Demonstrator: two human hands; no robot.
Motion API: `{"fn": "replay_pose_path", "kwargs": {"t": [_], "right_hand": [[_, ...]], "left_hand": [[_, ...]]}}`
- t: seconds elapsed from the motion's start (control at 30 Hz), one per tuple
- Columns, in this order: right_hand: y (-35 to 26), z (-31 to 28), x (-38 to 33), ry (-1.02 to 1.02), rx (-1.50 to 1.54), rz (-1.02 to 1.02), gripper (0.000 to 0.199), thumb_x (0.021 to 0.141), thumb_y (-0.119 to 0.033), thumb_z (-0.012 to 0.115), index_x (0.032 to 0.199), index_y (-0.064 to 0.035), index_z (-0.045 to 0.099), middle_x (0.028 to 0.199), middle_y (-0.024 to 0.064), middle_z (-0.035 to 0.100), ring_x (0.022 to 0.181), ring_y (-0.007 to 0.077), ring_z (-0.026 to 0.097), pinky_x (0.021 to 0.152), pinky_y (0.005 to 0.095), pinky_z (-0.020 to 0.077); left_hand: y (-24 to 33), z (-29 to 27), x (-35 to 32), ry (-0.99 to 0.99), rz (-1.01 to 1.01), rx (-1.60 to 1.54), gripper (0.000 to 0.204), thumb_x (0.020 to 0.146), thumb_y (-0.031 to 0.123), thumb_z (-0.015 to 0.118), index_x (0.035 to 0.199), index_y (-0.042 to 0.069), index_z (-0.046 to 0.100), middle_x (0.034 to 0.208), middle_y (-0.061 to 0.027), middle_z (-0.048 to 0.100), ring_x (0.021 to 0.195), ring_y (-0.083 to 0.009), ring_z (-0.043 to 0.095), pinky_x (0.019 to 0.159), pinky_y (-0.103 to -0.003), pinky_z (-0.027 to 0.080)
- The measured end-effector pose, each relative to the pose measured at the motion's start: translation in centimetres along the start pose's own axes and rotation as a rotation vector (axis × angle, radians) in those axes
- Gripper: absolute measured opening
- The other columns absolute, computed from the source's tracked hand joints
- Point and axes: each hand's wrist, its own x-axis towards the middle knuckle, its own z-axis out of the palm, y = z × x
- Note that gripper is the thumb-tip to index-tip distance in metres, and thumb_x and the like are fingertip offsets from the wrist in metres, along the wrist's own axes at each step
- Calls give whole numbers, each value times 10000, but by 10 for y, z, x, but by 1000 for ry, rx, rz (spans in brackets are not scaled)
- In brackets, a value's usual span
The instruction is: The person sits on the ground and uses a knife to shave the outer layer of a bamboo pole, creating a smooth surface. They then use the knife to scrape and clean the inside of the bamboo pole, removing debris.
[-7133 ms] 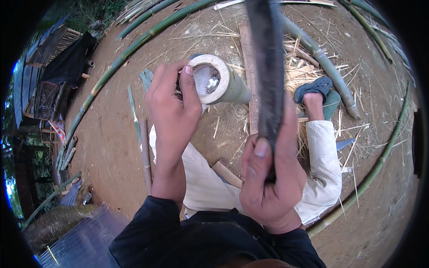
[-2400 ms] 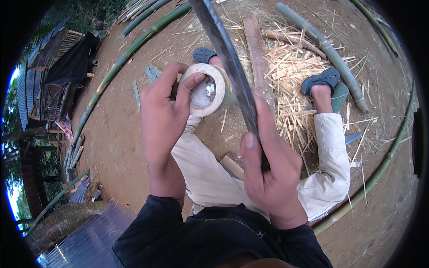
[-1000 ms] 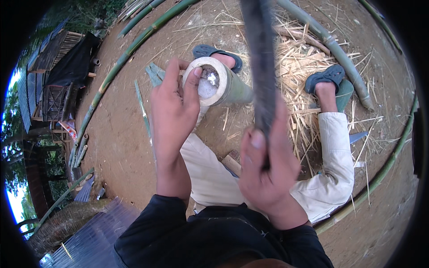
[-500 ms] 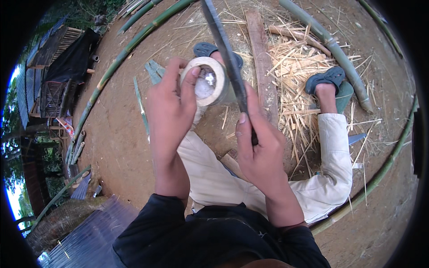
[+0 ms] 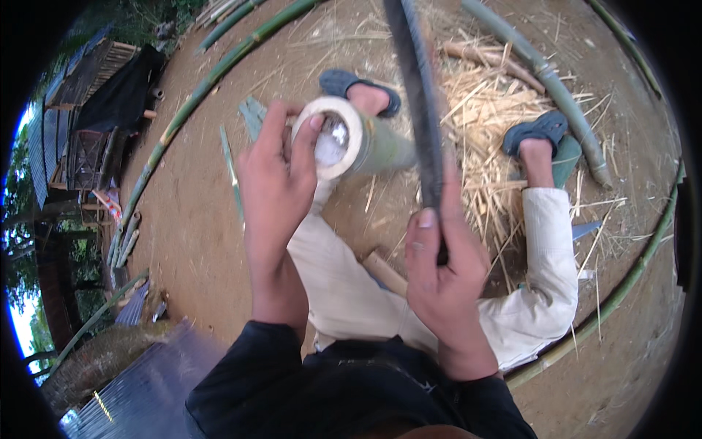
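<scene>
My left hand (image 5: 281,164) grips the near end of a green bamboo tube (image 5: 384,148), thumb hooked on its pale cut rim. The tube's hollow end faces me, and something white and shiny shows inside it. In my right hand (image 5: 447,274) is a machete (image 5: 418,95), its long dark blade pointing up and away. The grip is mostly hidden by my fingers. The blade stands to the right of the rim, crossing in front of the tube's far end; whether they touch, I cannot tell.
Pale bamboo shavings (image 5: 497,124) lie heaped between my clog-shod feet. A thick bamboo pole (image 5: 545,73) rests beyond them, and long green poles (image 5: 208,80) curve along the left and right. A saw blade tip (image 5: 585,230) pokes out by my right leg. Corrugated sheets (image 5: 139,388) lie lower left.
The machete has moved right and slightly toward me, away from the tube's rim, with my right hand. More of the tube's green side now shows. My left hand has barely shifted.
</scene>
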Motion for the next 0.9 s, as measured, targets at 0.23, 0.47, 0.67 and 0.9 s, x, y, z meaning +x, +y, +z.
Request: {"fn": "replay_pose_path", "kwargs": {"t": [0.23,0.47,0.67,0.9], "right_hand": [[9,10,15,-75,-78,-92,513,1016,-14,493,1508,87,388,759,66,599,599,105,536,559,262,459],[-7,1,6,-5,114,23,501,1043,-61,485,1521,60,392,803,62,647,574,71,512,535,232,439],[9,13,20,-62,24,-96,486,1022,-40,516,1494,55,445,836,108,670,585,82,542,555,260,460],[-17,0,13,52,142,-98,496,993,1,537,1484,40,475,795,128,634,565,123,546,568,293,471]], "left_hand": [[11,8,4,10,0,-46,148,992,176,659,1028,36,631,577,-131,514,475,-197,483,485,-350,373],[3,6,1,6,-15,-99,153,999,184,656,1017,33,644,558,-103,499,483,-145,448,478,-338,356],[7,3,1,19,-24,-62,164,995,190,669,1027,32,645,564,-95,485,489,-127,423,479,-321,340],[1,-3,-5,-8,3,-98,146,995,177,665,1033,37,653,586,-104,521,497,-145,465,497,-330,373]]}}
